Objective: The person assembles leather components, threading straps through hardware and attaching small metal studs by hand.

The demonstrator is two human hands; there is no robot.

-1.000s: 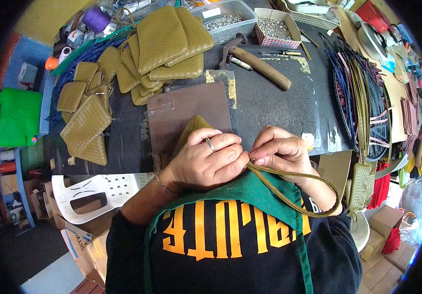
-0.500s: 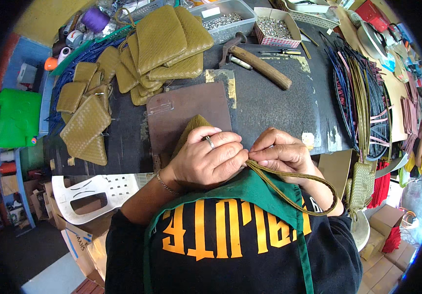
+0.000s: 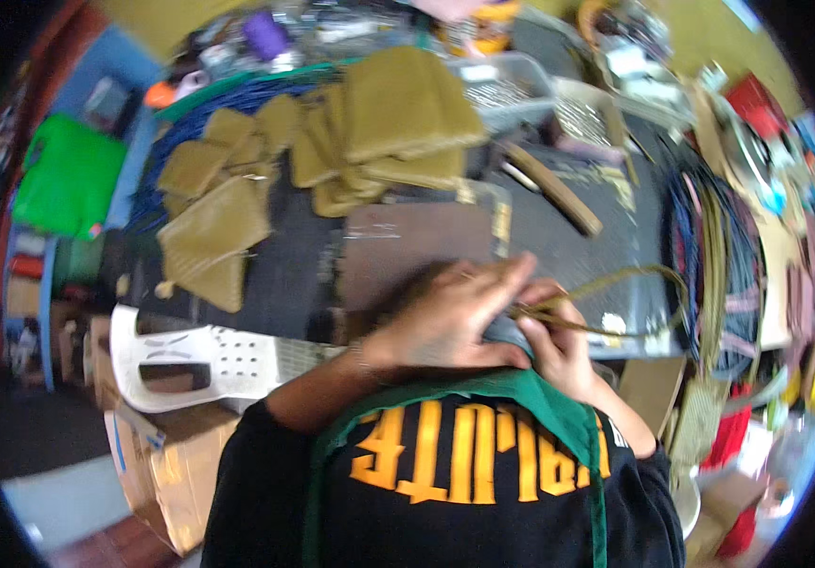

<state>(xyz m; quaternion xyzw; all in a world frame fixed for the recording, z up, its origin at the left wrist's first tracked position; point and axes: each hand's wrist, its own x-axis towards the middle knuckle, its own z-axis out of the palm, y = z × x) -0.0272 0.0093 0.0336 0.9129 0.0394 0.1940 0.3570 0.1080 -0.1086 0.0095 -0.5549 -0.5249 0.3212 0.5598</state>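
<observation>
The left hand (image 3: 455, 317) stood wide, its fingers straight and together toward 1 o'clock and its thumb parted toward 3; half a second before, those fingers had been curled in against the other hand's. What lay beneath its palm could not be made out, and the olive corner that had shown above it earlier had gone from sight. Just beside it at 4 o'clock, the right hand (image 3: 564, 346) was narrow, closed on the gathered end of an olive strap (image 3: 654, 269).

That strap's loop had changed most: earlier it drooped toward 4 o'clock across the right forearm, whereas now it swung out toward 3 o'clock, over the dark tabletop (image 3: 299, 251). A brown board (image 3: 417, 248) lay just past the left hand at 11 o'clock.

The whole view had shifted and blurred, with everything lower and further right in it. Farther off, the stacked olive pouches (image 3: 407, 109) sat toward 11 o'clock from the hands, smaller olive pouches (image 3: 213, 227) toward 10, the wooden-handled hammer (image 3: 551, 191) near 12, and the bundle of strips (image 3: 713, 251) toward 2. Their arrangement on the tabletop matched the earlier picture.
</observation>
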